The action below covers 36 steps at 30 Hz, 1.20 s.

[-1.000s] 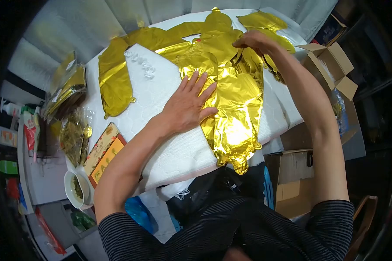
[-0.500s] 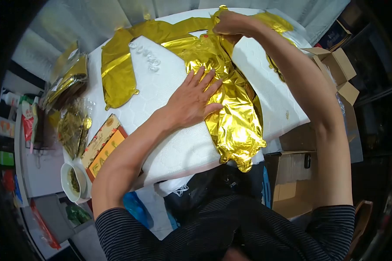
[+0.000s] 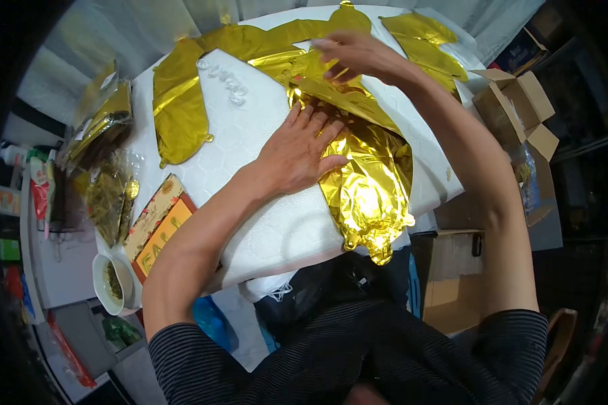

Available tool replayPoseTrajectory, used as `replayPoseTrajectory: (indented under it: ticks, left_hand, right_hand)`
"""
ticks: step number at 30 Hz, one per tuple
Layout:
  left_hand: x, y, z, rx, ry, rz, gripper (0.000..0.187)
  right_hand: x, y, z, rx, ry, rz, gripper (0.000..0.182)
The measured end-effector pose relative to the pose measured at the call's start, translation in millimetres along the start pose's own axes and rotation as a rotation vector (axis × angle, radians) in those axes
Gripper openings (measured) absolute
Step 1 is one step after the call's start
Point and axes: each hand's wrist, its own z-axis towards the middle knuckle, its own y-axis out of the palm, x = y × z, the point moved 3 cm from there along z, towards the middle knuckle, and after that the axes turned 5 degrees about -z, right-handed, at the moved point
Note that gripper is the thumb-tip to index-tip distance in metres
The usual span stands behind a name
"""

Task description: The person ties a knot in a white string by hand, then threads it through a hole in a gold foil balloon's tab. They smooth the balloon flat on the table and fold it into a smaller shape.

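Note:
A shiny gold foil balloon [image 3: 371,182], flat and creased, lies across the white-covered table [image 3: 250,236], its knobbed end hanging at the front edge. My left hand [image 3: 300,152] rests palm down on its left side with the fingers spread. Above the balloon's folded upper part is my right hand [image 3: 355,57], fingers apart and slightly bent, with nothing seen in them. A folded flap of foil stands up between the two hands. Behind, more flat gold foil [image 3: 233,42] runs along the table, with one piece [image 3: 179,101] reaching down at left. Another gold piece [image 3: 422,40] lies at far right.
Small clear coils [image 3: 226,81] lie left of centre. Plastic packets of gold foil [image 3: 105,121], a patterned box [image 3: 162,226] and a white bowl [image 3: 111,283] stand at left. Open cardboard boxes [image 3: 520,108] stand at right. A pale curtain [image 3: 148,27] hangs behind.
My right hand has let go of the foil at the back and moved slightly nearer. The balloon's upper part has folded over toward my left hand, which stays in place.

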Motion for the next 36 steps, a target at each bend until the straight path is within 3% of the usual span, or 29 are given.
replayPoseTrajectory:
  ticks: [1,3,5,7,9,10,11,13,17,20,24,27,30,36]
  left_hand:
    - [0,-1,1,0.048,0.033,0.003,0.071]
    - [0,-1,0,0.097,0.059,0.0,0.069]
    - [0,-3,0,0.006,0.028,0.008,0.067]
    - [-1,-2,1,0.025,0.027,0.012,0.067]
    - [3,-1,0,0.03,0.039,0.01,0.066]
    - [4,-3,0,0.014,0.013,0.0,0.066]
    - [3,-3,1,0.001,-0.011,-0.006,0.066]
    - [4,-3,1,0.034,0.025,0.013,0.066]
    - [5,-9,4,0.004,0.032,0.028,0.067]
    - [4,-6,2,-0.016,0.026,0.023,0.068]
    - [4,-6,2,-0.006,0.027,0.016,0.071]
    - [5,-7,2,0.023,0.037,0.022,0.072]
    - [5,-7,4,0.01,0.046,0.016,0.072]
    - [7,-11,6,-0.001,0.07,0.027,0.071]
  right_hand:
    - [10,-9,-13,0.05,-0.111,0.106,0.054]
    - [40,-31,-41,0.237,-0.282,0.135,0.042]
    - [81,-45,-77,0.336,-0.188,0.055,0.035]
    - [114,-41,-118,0.249,0.008,0.025,0.03]
    - [129,-18,-154,0.133,0.063,0.092,0.027]
    - [124,-2,-167,0.165,0.036,0.016,0.026]
    - [109,7,-179,0.276,-0.187,-0.208,0.027]
    - [87,22,-189,0.274,-0.325,-0.271,0.031]
    - [70,42,-189,0.272,-0.331,-0.343,0.033]
    - [67,36,-179,0.36,-0.465,-0.423,0.035]
    - [99,28,-161,0.404,-0.553,-0.344,0.043]
    - [118,24,-144,0.373,-0.496,-0.455,0.054]
    - [114,35,-131,0.209,-0.556,-0.45,0.062]
    - [83,49,-123,0.208,-0.534,-0.587,0.068]
